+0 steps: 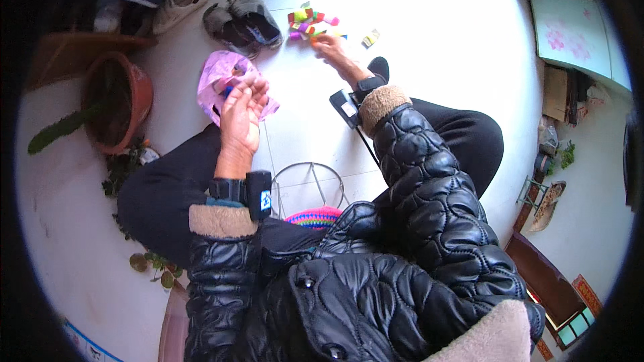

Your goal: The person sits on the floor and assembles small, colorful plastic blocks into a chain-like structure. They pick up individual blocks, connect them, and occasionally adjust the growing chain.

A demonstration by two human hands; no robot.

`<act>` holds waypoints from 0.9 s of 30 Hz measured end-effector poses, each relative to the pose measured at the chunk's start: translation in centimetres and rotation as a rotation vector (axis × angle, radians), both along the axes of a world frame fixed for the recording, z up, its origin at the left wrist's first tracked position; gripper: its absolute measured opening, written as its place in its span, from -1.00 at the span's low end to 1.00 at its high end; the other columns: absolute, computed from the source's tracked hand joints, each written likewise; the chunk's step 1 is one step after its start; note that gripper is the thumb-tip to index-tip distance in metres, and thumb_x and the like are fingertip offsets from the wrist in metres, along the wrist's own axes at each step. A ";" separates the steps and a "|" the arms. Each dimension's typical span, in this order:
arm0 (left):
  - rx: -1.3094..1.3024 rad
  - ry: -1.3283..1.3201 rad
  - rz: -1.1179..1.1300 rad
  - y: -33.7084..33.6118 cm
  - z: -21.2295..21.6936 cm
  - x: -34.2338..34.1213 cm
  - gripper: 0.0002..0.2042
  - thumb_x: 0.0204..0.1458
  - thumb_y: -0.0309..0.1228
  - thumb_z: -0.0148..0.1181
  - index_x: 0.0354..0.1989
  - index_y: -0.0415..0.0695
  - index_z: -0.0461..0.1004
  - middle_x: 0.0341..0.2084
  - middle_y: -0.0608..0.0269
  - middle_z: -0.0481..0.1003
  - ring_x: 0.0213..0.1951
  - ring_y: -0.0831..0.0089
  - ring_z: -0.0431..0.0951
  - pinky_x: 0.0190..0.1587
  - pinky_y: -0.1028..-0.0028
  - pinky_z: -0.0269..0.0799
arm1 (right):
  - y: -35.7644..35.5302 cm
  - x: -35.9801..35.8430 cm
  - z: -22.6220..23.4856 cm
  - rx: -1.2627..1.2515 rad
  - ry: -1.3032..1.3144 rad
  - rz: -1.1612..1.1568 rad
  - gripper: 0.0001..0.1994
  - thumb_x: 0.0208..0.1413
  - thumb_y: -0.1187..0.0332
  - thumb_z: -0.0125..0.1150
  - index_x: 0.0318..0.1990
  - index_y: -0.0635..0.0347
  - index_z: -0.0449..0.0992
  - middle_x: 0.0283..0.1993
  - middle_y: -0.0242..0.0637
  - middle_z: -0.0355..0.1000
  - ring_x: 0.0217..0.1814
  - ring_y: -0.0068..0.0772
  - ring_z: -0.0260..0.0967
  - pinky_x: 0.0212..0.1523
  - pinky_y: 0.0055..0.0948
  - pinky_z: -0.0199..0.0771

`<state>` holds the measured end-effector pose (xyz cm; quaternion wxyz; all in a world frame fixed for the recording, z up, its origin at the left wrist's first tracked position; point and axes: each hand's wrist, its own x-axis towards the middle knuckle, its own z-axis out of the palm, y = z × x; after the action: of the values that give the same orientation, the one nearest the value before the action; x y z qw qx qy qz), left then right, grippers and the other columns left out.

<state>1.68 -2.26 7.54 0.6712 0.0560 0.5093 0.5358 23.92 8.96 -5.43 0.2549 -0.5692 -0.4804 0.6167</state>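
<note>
My left hand [241, 117] is raised over my left knee and grips a pink plastic bag [218, 77] that holds some small coloured pieces. My right hand [332, 50] reaches far forward to the white floor, its fingers down on a small pile of coloured toy pieces [310, 21]; whether it has pinched one is hidden by the fingers. A single yellowish piece [370, 38] lies a little to the right of the pile. Both wrists carry black strapped devices.
A pair of dark shoes [245, 20] and a light shoe [178, 3] lie on the floor beyond the bag. A terracotta pot with a plant [124, 97] stands at the left. A round wire stand [310, 184] sits between my legs.
</note>
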 end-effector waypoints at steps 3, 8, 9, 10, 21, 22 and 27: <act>-0.050 -0.051 -0.132 0.1 -0.8 1.6 -0.78 0.15 -0.45 -0.12 -0.07 -0.20 0.35 -0.23 0.16 0.46 -0.16 0.42 0.47 -0.09 0.51 0.36 | 0.3 6.4 -6.4 -0.015 -0.392 -0.073 -0.46 0.02 0.24 0.07 0.17 0.20 0.15 -0.33 -0.21 0.40 -0.33 -0.33 0.33 -0.18 -0.42 0.37; -0.169 -0.092 -0.314 0.4 -2.3 3.6 -0.75 0.15 -0.40 -0.10 -0.04 -0.21 0.32 -0.22 0.16 0.46 -0.15 0.43 0.46 -0.08 0.52 0.36 | 1.2 12.3 -9.0 -0.102 -0.856 -0.116 -0.47 -0.03 0.28 0.08 0.15 0.16 0.18 -0.15 0.10 0.35 -0.07 0.04 0.32 -0.02 -0.25 0.33; -0.158 -0.110 -0.337 0.6 -2.4 3.8 -0.75 0.16 -0.40 -0.10 -0.03 -0.21 0.31 -0.20 0.16 0.45 -0.13 0.43 0.45 -0.08 0.53 0.35 | 1.7 12.2 -9.0 -0.026 -0.867 -0.155 -0.49 -0.04 0.28 0.09 0.12 0.17 0.22 -0.09 0.15 0.30 -0.03 0.09 0.29 0.00 -0.22 0.32; -0.185 -0.109 -0.363 0.8 -2.4 4.1 -0.74 0.16 -0.39 -0.10 -0.02 -0.20 0.30 -0.18 0.15 0.44 -0.12 0.44 0.44 -0.07 0.53 0.34 | 2.2 12.1 -9.1 0.047 -0.877 -0.192 -0.51 -0.05 0.29 0.10 0.08 0.18 0.26 -0.03 0.20 0.26 0.02 0.14 0.26 0.02 -0.19 0.31; -0.180 -0.183 -0.398 2.3 -2.4 5.4 -0.70 0.17 -0.40 -0.13 0.04 -0.26 0.25 -0.15 0.09 0.42 -0.09 0.39 0.44 -0.04 0.50 0.38 | 1.5 8.8 -10.9 0.156 -0.936 -0.126 -0.88 0.02 0.37 0.02 -0.34 0.16 0.45 -0.20 0.03 0.34 -0.15 0.05 0.33 -0.17 -0.16 0.37; -0.188 -0.175 -0.402 2.2 -2.3 5.5 -0.70 0.17 -0.39 -0.13 0.03 -0.24 0.26 -0.16 0.11 0.42 -0.09 0.40 0.43 -0.03 0.49 0.35 | 1.3 8.2 -10.7 0.148 -0.871 -0.158 -0.89 0.02 0.38 0.03 -0.34 0.17 0.44 -0.21 0.03 0.35 -0.18 0.06 0.34 -0.18 -0.15 0.38; -0.170 -0.132 -0.375 1.8 -2.7 5.5 -0.73 0.16 -0.37 -0.11 -0.01 -0.21 0.30 -0.19 0.16 0.43 -0.10 0.43 0.42 -0.03 0.49 0.30 | 0.9 3.7 -6.3 0.013 -0.151 -0.328 -0.65 -0.04 0.46 0.08 -0.04 0.17 0.25 -0.27 -0.16 0.41 -0.37 -0.31 0.39 -0.41 -0.46 0.37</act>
<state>7.19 -0.44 4.89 0.7933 0.0578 0.4881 0.3593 27.66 9.85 -11.68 0.3191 -0.6827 -0.4029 0.5194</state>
